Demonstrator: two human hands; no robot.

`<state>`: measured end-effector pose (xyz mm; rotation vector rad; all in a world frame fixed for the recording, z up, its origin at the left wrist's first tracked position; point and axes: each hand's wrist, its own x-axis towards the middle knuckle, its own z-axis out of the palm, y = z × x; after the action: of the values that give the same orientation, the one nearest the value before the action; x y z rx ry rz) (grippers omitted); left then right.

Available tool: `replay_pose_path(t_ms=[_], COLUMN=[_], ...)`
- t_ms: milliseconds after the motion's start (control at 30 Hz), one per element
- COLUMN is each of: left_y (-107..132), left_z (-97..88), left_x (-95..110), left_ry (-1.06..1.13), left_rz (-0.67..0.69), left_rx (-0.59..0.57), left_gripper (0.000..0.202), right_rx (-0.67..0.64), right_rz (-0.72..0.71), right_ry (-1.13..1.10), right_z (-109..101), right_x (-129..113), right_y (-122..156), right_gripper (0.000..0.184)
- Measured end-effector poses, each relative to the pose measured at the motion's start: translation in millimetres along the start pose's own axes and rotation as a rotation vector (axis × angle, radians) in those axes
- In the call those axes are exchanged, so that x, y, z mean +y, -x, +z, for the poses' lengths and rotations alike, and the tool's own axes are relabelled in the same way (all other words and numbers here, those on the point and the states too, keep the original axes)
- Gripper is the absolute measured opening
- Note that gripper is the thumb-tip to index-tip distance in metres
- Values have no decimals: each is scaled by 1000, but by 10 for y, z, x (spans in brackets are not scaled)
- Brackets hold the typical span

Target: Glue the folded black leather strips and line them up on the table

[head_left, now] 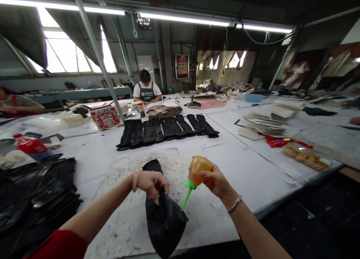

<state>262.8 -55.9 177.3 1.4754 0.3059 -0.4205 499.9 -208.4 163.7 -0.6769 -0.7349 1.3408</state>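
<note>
My left hand [150,184] pinches the top edge of a black leather piece [164,223], which hangs and rests on the stained white work sheet [126,214]. My right hand [213,180] is closed round an orange squeeze bottle [198,170]. The bottle is tipped down, and its green nozzle [186,197] touches the black piece near its upper right edge. A second black piece [152,165] lies just behind my left hand.
A row of black leather strips [165,129] lies further back on the table. A heap of black pieces [36,199] sits at left, stacks of pale card pieces [264,122] at right. Two people work at the far side. The table's front edge is close to me.
</note>
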Motion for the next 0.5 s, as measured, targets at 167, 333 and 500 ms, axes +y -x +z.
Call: replay_pose_path(t_ms=[167,333,500], left_y=[1,2,-20], left_z=[-24,-60,-87], left_x=[-25,-74,-126], left_ry=[12,6,-33], left_rz=[12,43,113], left_rx=[22,51,79], left_gripper=[32,30,30], right_rx=[34,95,157], right_rz=[-13,-25,-26], right_ry=[-41,-118,-205], right_z=[-71,-142,-151], right_x=[38,108,204], right_y=[72,145,219], right_gripper=[55,51,45])
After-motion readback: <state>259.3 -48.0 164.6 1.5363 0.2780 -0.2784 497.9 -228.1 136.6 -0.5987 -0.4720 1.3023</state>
